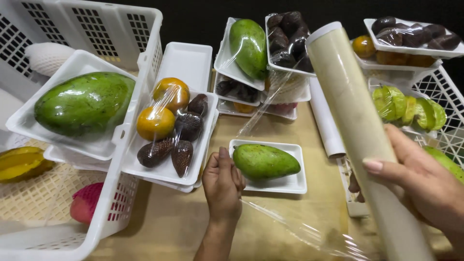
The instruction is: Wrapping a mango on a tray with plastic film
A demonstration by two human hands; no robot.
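Left hand pinched cling film beside mango tray; right hand gripped film roll. Slack film risked wrinkling and self-sticking.

The mango tray lies on the table. Left of it sits the tray of mixed fruit; behind it, stacked trays; right of it, the roll of wrap.

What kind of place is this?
Probably a fruit-packing table at a shop or stall: white foam trays of fruit, a mango awaiting wrapping, a cling-film roll in the right hand, and white plastic crates.
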